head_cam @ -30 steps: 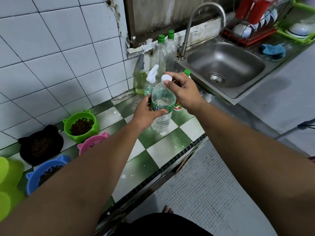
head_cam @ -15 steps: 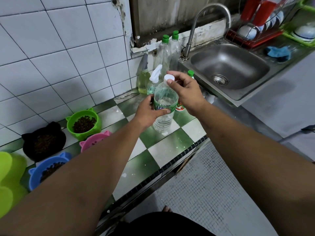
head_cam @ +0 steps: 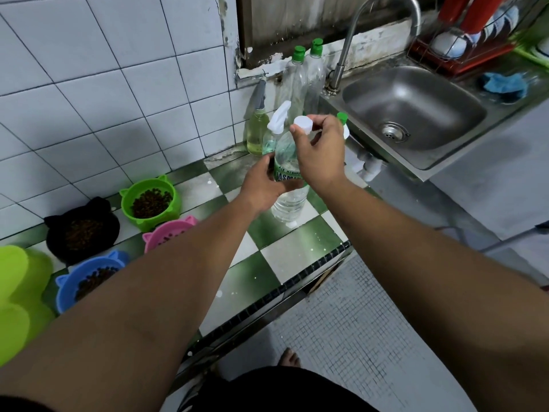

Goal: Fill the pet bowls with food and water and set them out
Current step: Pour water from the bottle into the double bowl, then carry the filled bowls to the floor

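Observation:
A clear water bottle (head_cam: 288, 203) with a green label stands on the checkered counter (head_cam: 300, 248). My left hand (head_cam: 261, 185) grips it around the label. My right hand (head_cam: 322, 153) pinches its white cap (head_cam: 303, 124) at the bottle's top. Cat-eared bowls sit at the left: a green bowl (head_cam: 173, 200) and a black bowl (head_cam: 53, 230) with kibble, a blue bowl (head_cam: 69, 285) with kibble, and a pink bowl (head_cam: 175, 230) partly hidden by my left arm.
Spray bottles (head_cam: 258, 129) and two tall green-capped bottles (head_cam: 306, 75) stand against the tiled wall. A steel sink (head_cam: 416, 114) with a tap is at the right, a dish rack (head_cam: 463, 49) behind it. Lime green bowls (head_cam: 17, 281) lie at the far left.
My right hand has turned on the white cap, fingers shifted around it. The bottle and my left hand stay in place. The view has drifted slightly.

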`<state>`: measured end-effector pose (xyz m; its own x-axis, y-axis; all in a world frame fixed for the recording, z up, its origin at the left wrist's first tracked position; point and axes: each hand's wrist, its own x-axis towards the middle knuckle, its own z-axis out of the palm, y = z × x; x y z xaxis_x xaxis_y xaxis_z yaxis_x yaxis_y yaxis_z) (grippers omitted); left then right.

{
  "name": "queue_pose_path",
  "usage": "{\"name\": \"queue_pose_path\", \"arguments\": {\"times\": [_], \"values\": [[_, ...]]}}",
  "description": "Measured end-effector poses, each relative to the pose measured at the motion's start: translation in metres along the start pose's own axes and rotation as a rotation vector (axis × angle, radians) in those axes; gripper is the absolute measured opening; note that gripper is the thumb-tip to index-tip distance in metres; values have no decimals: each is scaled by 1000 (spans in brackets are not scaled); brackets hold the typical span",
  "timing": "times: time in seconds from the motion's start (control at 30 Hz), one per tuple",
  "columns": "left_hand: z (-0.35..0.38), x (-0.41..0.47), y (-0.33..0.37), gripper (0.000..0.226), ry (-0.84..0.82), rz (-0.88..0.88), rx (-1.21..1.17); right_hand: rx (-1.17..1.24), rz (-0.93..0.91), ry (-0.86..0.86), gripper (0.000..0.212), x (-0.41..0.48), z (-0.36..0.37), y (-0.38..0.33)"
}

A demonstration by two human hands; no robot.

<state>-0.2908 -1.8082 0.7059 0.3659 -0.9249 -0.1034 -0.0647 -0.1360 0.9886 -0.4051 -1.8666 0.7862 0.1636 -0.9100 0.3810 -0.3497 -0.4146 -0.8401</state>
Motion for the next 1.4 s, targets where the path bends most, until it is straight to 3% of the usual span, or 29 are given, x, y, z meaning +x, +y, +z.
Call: {"name": "queue_pose_path", "arguments": {"times": [0.23,0.43,0.5,0.6,0.63,0.73,0.9,1.17,1.3,1.4], "values": [[0,-4,12,95,-61,0,141,-52,-135,79,48,-13,-10,3],[-14,-17,26,115,23,-65,217,-57,-411,17,38,-19,-9,-18],[-29,-20,17,95,44,-66,236,-40,-489,-35,34,-29,-4,-24],[-46,-44,25,30,112,-10,327,9,-556,-174,31,-48,8,-31],[-52,-52,26,22,148,-10,343,19,-562,-229,31,-54,13,-32],[-78,-78,19,26,250,55,432,12,-500,-407,39,-74,32,-36],[-139,-127,-8,34,398,-39,488,-59,-358,-614,47,-113,60,-42],[-210,-236,-42,20,617,-163,406,-92,-172,-742,44,-185,90,-66],[-230,-276,-59,29,688,-244,389,-82,-17,-766,37,-213,104,-72],[-239,-296,-73,32,712,-329,508,-108,84,-754,39,-224,114,-64]]}}
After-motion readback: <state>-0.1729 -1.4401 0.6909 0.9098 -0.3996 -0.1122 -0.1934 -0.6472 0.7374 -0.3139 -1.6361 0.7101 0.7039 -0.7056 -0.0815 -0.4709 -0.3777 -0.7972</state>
